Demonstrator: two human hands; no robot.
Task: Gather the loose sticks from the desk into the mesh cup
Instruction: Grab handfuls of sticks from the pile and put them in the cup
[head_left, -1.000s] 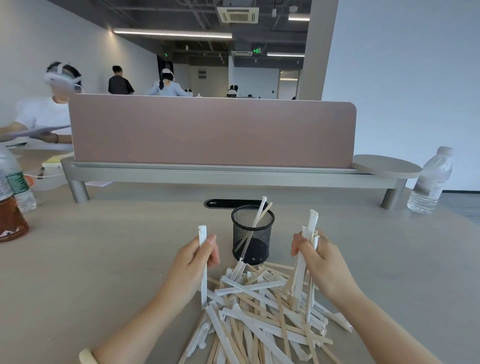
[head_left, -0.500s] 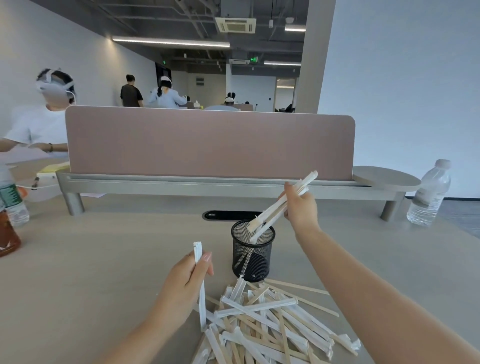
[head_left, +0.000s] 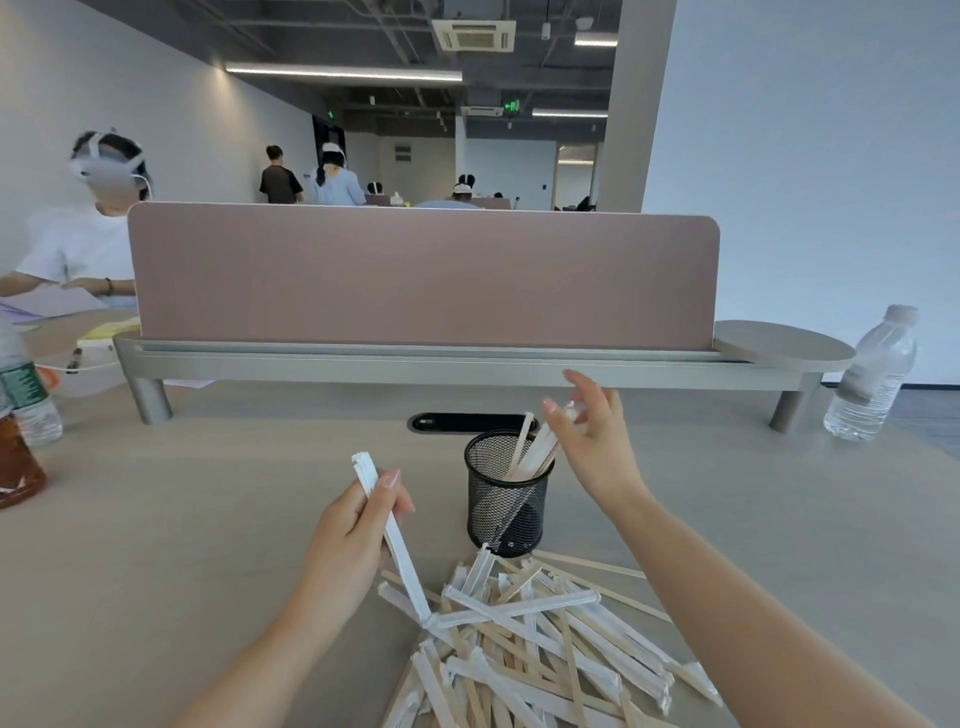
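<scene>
A black mesh cup (head_left: 506, 493) stands on the desk with several sticks leaning in it, their tops against its right rim. My right hand (head_left: 592, 441) hovers just right of and above the cup, fingers spread, fingertips near the stick tops; nothing is gripped. My left hand (head_left: 358, 525) is to the left of the cup, shut on a white paper-wrapped stick (head_left: 395, 540) held nearly upright, its lower end touching the pile. A heap of loose sticks (head_left: 535, 639), bare wood and white-wrapped, lies in front of the cup.
A pink divider panel (head_left: 423, 275) on a grey rail runs across the back of the desk. A clear water bottle (head_left: 872, 374) stands at the right, two bottles (head_left: 21, 415) at the left edge. A black cable slot (head_left: 467, 422) sits behind the cup.
My right hand carried a bundle of sticks from the pile to the cup, let them drop in and opened. My left hand kept its white stick, almost still.
</scene>
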